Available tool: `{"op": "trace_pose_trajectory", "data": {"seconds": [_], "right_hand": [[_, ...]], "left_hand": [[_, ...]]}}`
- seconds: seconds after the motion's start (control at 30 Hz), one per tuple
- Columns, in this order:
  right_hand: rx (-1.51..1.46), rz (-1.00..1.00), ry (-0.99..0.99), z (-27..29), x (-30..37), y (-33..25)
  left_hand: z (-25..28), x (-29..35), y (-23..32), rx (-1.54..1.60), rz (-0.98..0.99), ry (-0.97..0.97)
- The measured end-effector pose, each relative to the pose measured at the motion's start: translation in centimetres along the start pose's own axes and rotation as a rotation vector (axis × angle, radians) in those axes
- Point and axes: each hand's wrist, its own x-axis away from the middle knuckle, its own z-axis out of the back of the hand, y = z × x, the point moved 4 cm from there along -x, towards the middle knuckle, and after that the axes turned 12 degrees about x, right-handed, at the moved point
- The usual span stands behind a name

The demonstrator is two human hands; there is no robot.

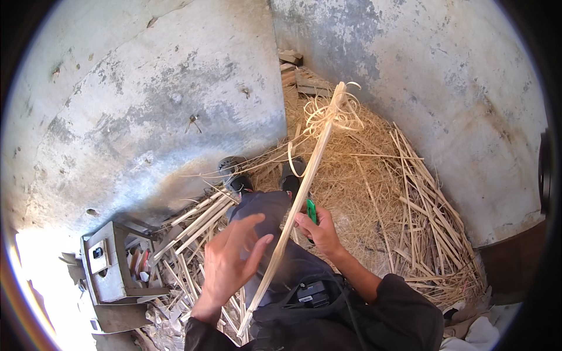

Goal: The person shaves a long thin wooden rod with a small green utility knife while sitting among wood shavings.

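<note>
A long pale wooden strip (311, 167) slants across my lap, from near my waist up toward the far wall. Thin curled shavings (328, 114) cling around its far end. My right hand (322, 231) is closed beside the strip's middle, gripping a small green tool (311, 211) whose working end is hidden. Left of the strip, my left hand (229, 257) is slightly blurred, its thumb and fingers apart with nothing in them. Its thumb comes close to the strip; whether they touch I cannot tell.
Loose shavings (351, 175) cover the floor ahead of my shoes (235, 174). Many sticks (436, 225) lie piled along the right wall, with others (199, 222) at my left. A worn wooden box frame (108, 263) stands at the left. Stained walls (234, 70) meet ahead.
</note>
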Motion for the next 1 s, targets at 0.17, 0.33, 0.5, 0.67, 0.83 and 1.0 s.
{"op": "trace_pose_trajectory", "data": {"seconds": [0.17,0.33,0.5,0.67,0.83,1.0], "right_hand": [[0.064,0.013,-0.012,-0.2,0.2,0.0],[0.072,0.006,0.0,-0.1,0.3,0.1],[0.083,0.02,-0.013,0.3,0.4,-0.1],[0.102,0.005,-0.023,0.6,0.6,0.1],[0.22,0.02,-0.011,0.3,0.8,0.2],[0.213,-0.007,-0.004,0.0,1.0,0.3]], "left_hand": [[-0.2,-3.7,2.8,-0.251,-0.313,-0.048],[-1.7,-6.9,2.8,-0.41,-0.405,-0.127],[-1.6,-8.5,1.3,-0.438,-0.451,-0.047],[-0.3,-8.8,1.7,-0.459,-0.424,0.027],[0.9,-8.7,2.6,-0.504,-0.386,0.104],[1.8,-10.5,2.2,-0.468,-0.422,0.301]]}}
